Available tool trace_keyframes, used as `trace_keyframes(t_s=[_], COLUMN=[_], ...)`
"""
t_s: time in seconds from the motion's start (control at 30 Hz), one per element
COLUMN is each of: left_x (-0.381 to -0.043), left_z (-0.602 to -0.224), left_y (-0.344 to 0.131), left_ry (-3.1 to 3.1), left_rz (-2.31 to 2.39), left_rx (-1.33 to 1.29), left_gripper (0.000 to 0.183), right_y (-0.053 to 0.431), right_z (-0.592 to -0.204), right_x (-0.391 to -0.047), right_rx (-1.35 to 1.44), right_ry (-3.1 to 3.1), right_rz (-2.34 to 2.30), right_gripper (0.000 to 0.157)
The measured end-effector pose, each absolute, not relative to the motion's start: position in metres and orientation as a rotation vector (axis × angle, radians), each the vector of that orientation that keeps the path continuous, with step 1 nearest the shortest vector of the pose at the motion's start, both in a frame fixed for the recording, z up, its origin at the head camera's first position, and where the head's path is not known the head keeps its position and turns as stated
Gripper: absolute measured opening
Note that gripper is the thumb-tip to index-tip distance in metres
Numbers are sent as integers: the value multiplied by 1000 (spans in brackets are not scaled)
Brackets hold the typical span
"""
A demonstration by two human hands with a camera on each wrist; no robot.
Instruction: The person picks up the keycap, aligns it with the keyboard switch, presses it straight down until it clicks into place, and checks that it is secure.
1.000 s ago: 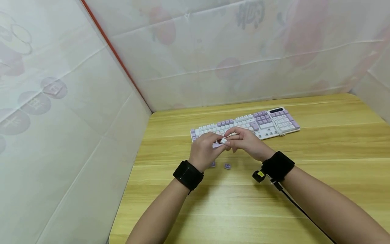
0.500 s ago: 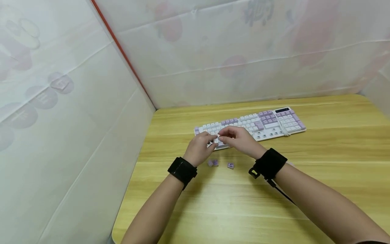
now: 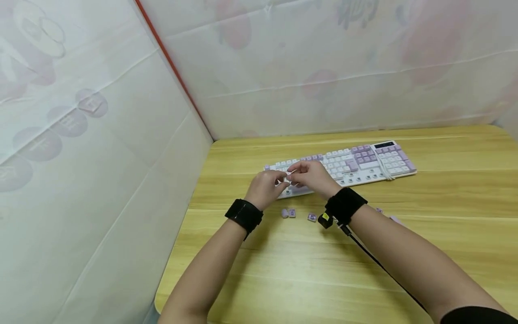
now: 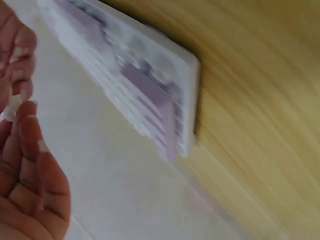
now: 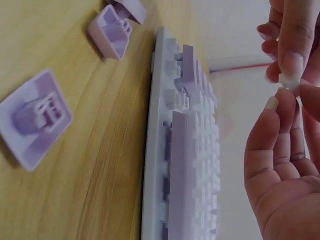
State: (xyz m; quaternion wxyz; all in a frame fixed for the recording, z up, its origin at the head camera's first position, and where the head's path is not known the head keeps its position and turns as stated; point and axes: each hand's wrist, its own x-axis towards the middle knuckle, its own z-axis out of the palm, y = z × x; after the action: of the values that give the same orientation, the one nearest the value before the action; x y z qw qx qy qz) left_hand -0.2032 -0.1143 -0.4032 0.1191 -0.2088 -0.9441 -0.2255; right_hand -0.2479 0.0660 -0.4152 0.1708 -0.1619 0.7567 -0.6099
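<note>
Table, yellow wood grain (image 3: 259, 279): spread nearest, beneath both forearms. Straps, black fabric (image 3: 346, 205), one worn on each wrist. Loose keycaps, small, lilac, plastic (image 3: 312, 217): three laid short of the keyboard, at least one hollow side up, apparently parked within easy reach; further lilac pieces are partly hidden beyond the right forearm. Left hand (image 3: 262, 188) and right hand (image 3: 315, 176): raised over the keyboard's left part, fingertips brought narrowly together. White keycap, small, plastic (image 5: 289, 82): pinched at the fingertips of both, probably so that it can be turned; the exact grip is partly hidden. Keyboard, long, white-and-lilac plastic (image 3: 344, 166): set beyond, slightly slanted, bare switches exposed along its near edge. Cable, white, bundled (image 3: 382, 165): laid across its right part, seemingly for tidiness. Sheet, white, printed (image 3: 299, 103): hung farthest.
</note>
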Motion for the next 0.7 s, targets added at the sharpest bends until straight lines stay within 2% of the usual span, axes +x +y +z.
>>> trace_keyframes(t_s=[0.13, 0.3, 0.7], left_x=[-210, -216, -228], left_z=[-405, -425, -452], left_y=[-120, -124, -123], left_ry=[-2805, -2856, -2827], left_rz=[-635, -471, -393], left_rx=[-618, -604, -555], left_gripper=[16, 18, 10], right_y=[62, 58, 53], right_z=[-419, -429, -442], right_x=[-253, -256, -269], right_rx=[-523, -666, -670], right_ry=[2273, 2505, 2593], right_rz=[-1627, -1310, -1098], right_gripper=[19, 14, 9])
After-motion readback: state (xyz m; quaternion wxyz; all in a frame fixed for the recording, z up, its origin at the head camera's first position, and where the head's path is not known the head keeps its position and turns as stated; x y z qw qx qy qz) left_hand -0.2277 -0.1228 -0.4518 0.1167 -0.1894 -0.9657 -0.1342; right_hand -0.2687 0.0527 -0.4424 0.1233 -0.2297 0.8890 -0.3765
